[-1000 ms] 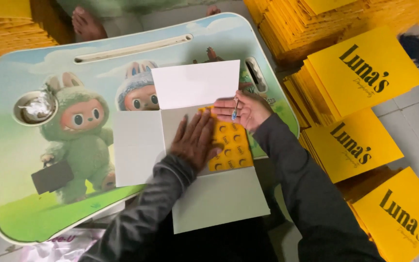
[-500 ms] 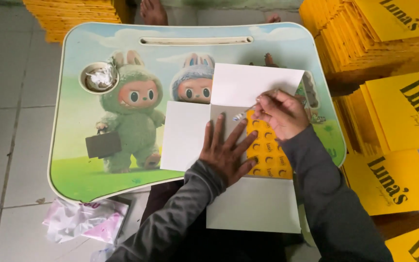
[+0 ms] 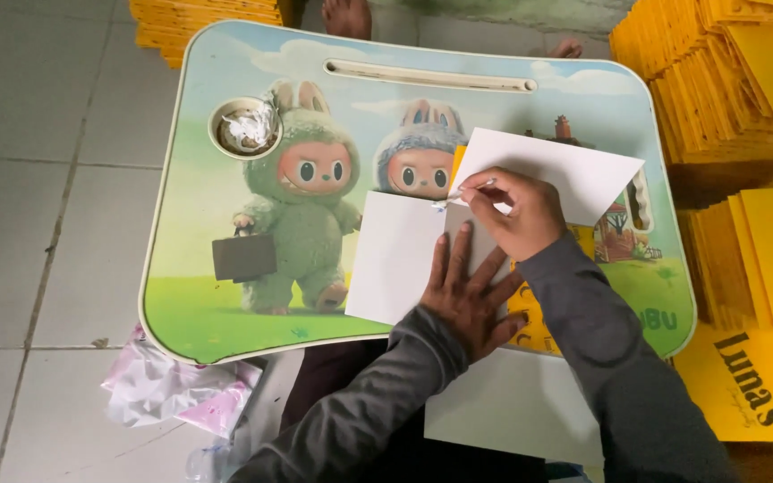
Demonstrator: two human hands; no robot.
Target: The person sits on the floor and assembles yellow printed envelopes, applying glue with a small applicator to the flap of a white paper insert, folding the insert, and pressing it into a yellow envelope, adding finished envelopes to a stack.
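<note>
I see both my arms clad in long dark grey sleeves reaching the wrists; my left hand [image 3: 470,291] and right hand [image 3: 516,210] are bare, without rings or gloves.

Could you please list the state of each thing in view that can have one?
Box blank: lying flat on the lap table, white side up, top flap lifted and partly folded.
Left hand: spread flat, pressing the blank down.
Right hand: closed in a pinch grip on a thin strip at the flap's edge.
Cup recess: holding crumpled white scraps.
Yellow sheets: stacked flat, unfolded.
Plastic bag: crumpled on the floor.
</note>
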